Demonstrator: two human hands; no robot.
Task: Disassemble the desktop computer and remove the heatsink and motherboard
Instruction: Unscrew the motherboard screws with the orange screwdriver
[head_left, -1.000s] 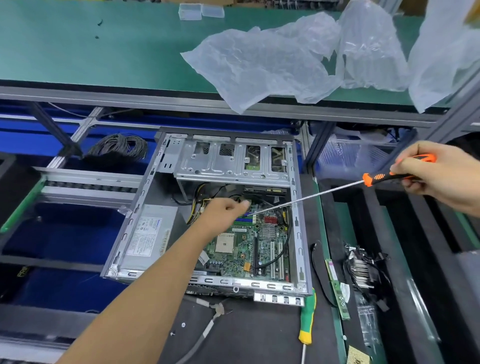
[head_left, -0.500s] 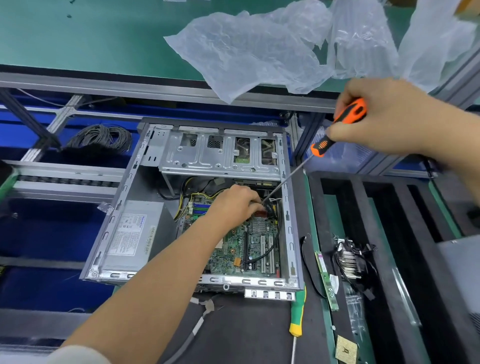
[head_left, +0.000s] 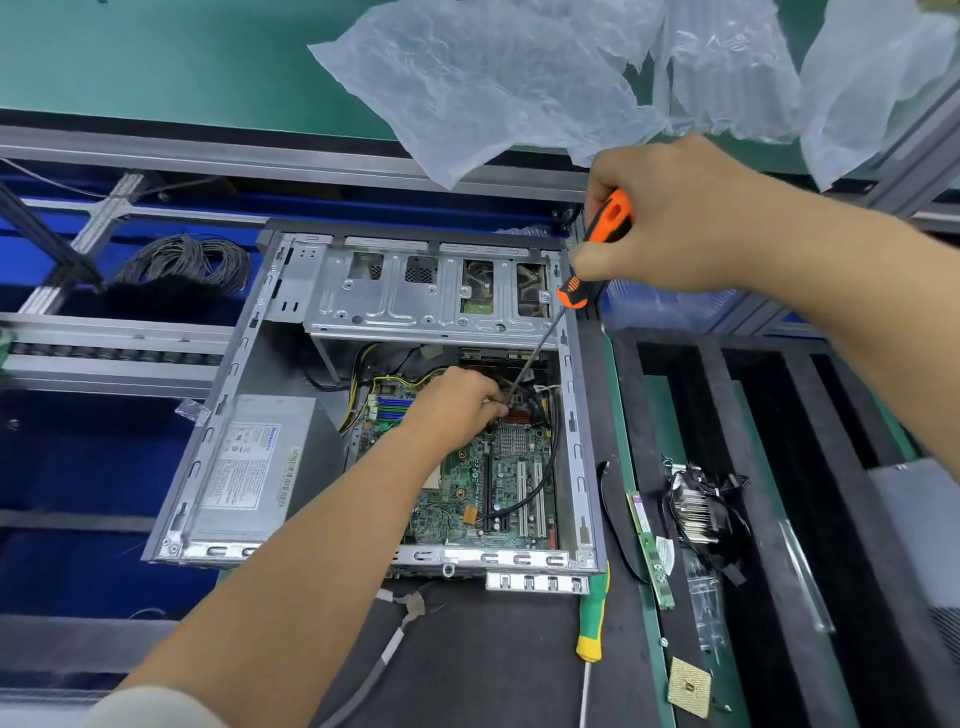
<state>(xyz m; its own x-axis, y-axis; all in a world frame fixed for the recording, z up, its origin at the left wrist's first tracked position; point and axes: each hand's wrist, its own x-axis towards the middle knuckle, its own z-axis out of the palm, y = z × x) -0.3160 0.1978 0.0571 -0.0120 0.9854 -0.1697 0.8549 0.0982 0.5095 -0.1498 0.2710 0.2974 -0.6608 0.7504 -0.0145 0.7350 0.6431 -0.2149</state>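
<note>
Right hand (head_left: 670, 218) wrapped round the orange-and-black handle of a long screwdriver (head_left: 597, 244), above the far right corner of the computer case (head_left: 218, 415); thin shaft slanting down and to the left into the case, tip down among the black cables at the far edge of the motherboard (head_left: 498, 483). Left hand (head_left: 457, 405) reaching into the case from the near side, forearm crossing the near rail, fingers curled and pinched at the screwdriver tip; whether holding a screw or a cable, impossible to tell. Motherboard lying flat in the right half of the case, green, with white slots, a small finned chip cooler and a bare square socket partly hidden by the forearm. Grey power supply (head_left: 249, 467) in the left half of the case, label up. Metal drive cage (head_left: 426, 291) across the far end of the case. Heatsink (head_left: 696, 509) out of the case, to its right, wrapped in black wires on the dark foam tray (head_left: 769, 415). Green memory stick (head_left: 649, 551) between case and heatsink. Second screwdriver with green-and-yellow handle (head_left: 592, 618) at the near right corner of the case. Small gold square chip (head_left: 688, 686) near of the heatsink. Coil of grey cable (head_left: 182, 260) to the far left of the case. Crumpled clear plastic sheets (head_left: 493, 78) on the green bench (head_left: 156, 57) beyond the case.
</note>
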